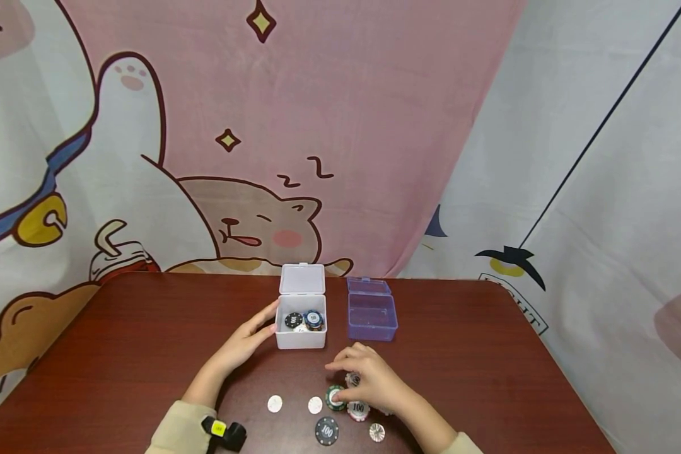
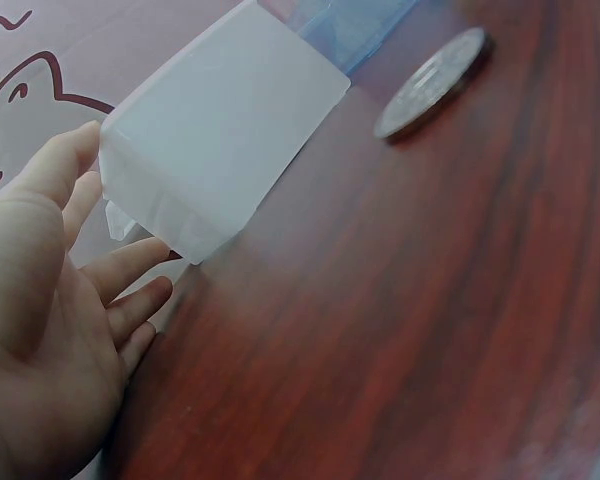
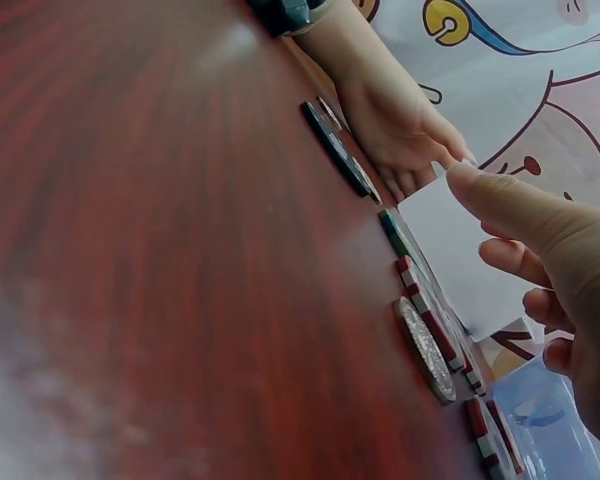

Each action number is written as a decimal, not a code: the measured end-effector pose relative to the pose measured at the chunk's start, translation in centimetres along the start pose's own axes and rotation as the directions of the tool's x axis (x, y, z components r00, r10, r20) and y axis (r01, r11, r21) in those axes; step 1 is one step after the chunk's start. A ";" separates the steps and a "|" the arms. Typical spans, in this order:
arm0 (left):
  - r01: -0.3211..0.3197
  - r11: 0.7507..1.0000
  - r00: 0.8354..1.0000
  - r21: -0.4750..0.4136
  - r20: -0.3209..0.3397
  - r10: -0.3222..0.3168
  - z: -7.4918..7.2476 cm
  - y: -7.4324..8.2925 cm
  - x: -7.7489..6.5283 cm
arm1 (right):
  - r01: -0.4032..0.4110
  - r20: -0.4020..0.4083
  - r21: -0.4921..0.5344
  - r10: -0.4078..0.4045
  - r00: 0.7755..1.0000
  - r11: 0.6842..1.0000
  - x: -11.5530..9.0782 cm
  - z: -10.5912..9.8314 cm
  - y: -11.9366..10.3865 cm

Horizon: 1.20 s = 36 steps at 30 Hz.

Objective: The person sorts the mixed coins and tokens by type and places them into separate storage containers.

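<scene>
A white plastic box [image 1: 301, 340] stands with its lid [image 1: 302, 279] up and poker chips inside, among them a black chip [image 1: 293, 320] and a blue chip [image 1: 314, 319]. My left hand [image 1: 243, 345] rests its loosely extended fingers along the box's left side, also seen as the hand [image 2: 55, 330] beside the box [image 2: 220, 130] in the left wrist view. Over the loose chips hovers my right hand [image 1: 369, 378], fingers relaxed and nothing visible in its grasp. Its thumb [image 3: 510, 205] overlaps the green chip [image 1: 335, 398] in the head view; contact is unclear.
A bluish-purple clear box [image 1: 372, 315] stands lid-up to the right. Near me lie a black 100 chip [image 1: 326, 430], a red-edged 100 chip [image 1: 359, 411], two white discs [image 1: 275, 403] and a silvery coin [image 1: 377, 432]. A patterned curtain [image 1: 374, 126] hangs behind the table [image 1: 459, 353].
</scene>
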<state>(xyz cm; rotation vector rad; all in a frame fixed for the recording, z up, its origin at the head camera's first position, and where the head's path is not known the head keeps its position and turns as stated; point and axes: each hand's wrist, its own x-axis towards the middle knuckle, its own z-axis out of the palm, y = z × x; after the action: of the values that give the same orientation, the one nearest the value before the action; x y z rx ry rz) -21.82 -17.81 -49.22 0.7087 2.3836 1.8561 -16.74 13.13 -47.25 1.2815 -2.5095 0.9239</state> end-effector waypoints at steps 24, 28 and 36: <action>-0.036 0.999 0.999 -0.016 0.014 0.036 0.0 -0.1 0.0 | 0.033 0.097 -0.067 -0.026 0.995 0.997 -1.3 0.4 0.1; -0.043 0.999 0.999 -0.012 0.015 0.043 0.0 -0.1 0.0 | 0.042 0.101 -0.064 -0.035 0.994 0.997 -1.3 0.5 0.2; -0.032 0.999 0.999 -0.002 0.012 0.032 0.0 -0.1 -0.1 | 0.041 0.107 -0.034 -0.038 0.993 0.999 -1.3 1.0 0.4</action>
<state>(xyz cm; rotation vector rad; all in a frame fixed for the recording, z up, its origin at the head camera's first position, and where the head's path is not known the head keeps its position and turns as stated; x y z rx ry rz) -21.74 -17.88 -49.32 0.7601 2.3769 1.8601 -16.10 13.58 -48.71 1.3995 -2.5577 0.8185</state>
